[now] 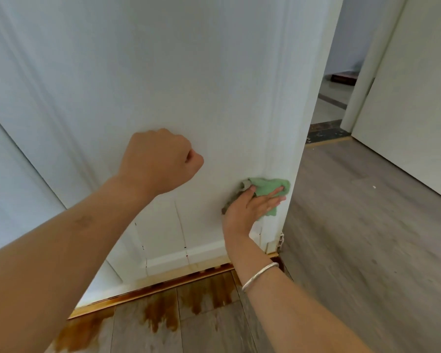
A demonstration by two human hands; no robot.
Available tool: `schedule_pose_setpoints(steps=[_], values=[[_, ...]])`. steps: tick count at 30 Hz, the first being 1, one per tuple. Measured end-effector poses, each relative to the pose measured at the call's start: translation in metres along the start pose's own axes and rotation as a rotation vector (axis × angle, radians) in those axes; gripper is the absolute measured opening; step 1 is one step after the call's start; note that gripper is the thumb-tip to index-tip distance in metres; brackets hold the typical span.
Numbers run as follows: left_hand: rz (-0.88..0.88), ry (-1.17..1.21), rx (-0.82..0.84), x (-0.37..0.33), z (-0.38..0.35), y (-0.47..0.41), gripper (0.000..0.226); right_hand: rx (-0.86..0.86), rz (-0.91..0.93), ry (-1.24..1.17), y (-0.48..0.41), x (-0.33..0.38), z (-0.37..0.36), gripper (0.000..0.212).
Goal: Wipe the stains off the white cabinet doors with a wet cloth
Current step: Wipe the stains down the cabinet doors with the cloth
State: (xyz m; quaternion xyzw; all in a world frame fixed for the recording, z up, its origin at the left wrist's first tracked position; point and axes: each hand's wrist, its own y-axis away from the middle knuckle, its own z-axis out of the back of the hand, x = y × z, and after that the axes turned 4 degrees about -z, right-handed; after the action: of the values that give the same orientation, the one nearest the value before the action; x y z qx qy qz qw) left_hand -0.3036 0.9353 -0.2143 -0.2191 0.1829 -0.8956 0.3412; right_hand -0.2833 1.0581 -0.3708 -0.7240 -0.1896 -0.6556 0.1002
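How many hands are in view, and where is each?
2. The left hand is a fist before the white cabinet door; the right hand presses the green cloth low by the door's right edge.

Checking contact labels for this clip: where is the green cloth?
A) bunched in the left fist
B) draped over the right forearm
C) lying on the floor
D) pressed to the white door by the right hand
D: the right hand presses the green cloth flat against the white cabinet door; the left hand is an empty fist.
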Motion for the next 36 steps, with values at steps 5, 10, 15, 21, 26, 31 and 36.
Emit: schedule_pose_setpoints(steps=[5, 10, 15, 21, 26, 31, 36], values=[[-0.014, 0.042, 0.020, 0.002, -0.002, -0.003, 0.042, -0.115, -0.507, -0.082, -0.018, -0.052, 0.007, 0.061], [-0.017, 0.032, 0.018, 0.004, -0.002, -0.004, 0.041, 0.054, -0.685, -0.037, -0.016, -0.086, 0.023, 0.060], [-0.023, 0.020, 0.002, 0.004, -0.004, -0.003, 0.041, 0.188, -0.871, -0.161, -0.009, -0.103, 0.029, 0.028], [-0.011, 0.080, 0.011, 0.005, -0.001, 0.000, 0.041, 0.150, -0.665, -0.094, 0.042, -0.044, -0.008, 0.062], [0.046, 0.200, -0.053, 0.021, 0.018, 0.008, 0.041, 0.364, 0.304, 0.162, 0.101, 0.025, -0.036, 0.077], [0.050, 0.068, -0.130, 0.066, 0.045, 0.029, 0.039, 0.251, 0.768, 0.286, 0.085, 0.033, -0.049, 0.068], [0.030, 0.025, -0.050, 0.079, 0.049, 0.033, 0.038, 0.137, 0.241, 0.205, 0.071, -0.035, -0.031, 0.069]])
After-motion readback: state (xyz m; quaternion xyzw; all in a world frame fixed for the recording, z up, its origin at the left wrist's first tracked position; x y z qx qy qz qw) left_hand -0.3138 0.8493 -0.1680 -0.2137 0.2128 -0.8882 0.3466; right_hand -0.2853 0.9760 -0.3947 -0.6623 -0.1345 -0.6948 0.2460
